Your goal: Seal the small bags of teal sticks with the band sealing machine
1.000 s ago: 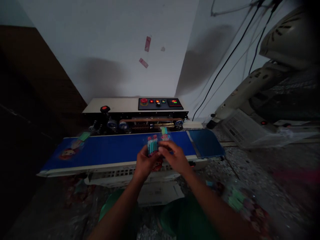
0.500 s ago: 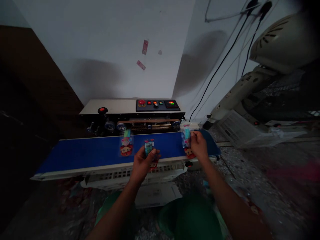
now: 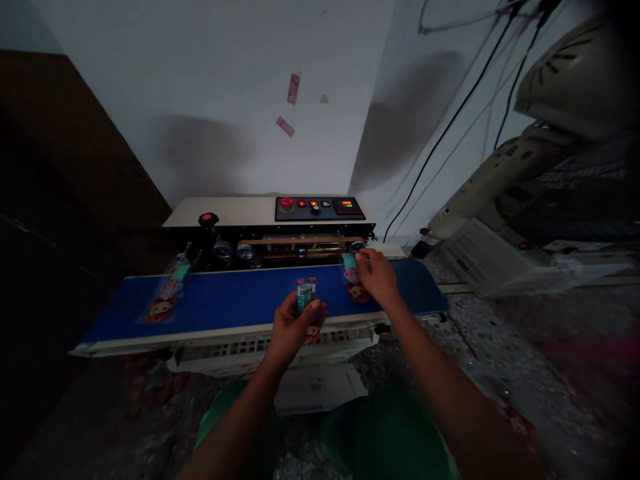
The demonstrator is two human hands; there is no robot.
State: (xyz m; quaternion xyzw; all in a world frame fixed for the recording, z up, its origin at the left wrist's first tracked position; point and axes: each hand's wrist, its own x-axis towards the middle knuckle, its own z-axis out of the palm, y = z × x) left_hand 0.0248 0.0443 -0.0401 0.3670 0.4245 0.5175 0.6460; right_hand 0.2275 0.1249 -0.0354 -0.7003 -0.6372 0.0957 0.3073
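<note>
My left hand is closed round a clear plastic packet with a barcode label and a red-haired cartoon face at its lower end. It is held over the front of the blue conveyor belt. To the right, my right hand pinches the upper edge of a similar packet, whose top lies by the right end of the band sealing machine. A third packet lies tilted on the belt's left part, touched by neither hand.
A control panel with a red stop button and lit digits tops the machine. At the right are a white plastic crate, a beige machine arm and black cables. More packets lie low at the left, dimly seen.
The packet on the belt has travelled left past the sealing rollers and turned askew. My right hand has moved left with its packet, towards the sealer. My left hand keeps its packet.
</note>
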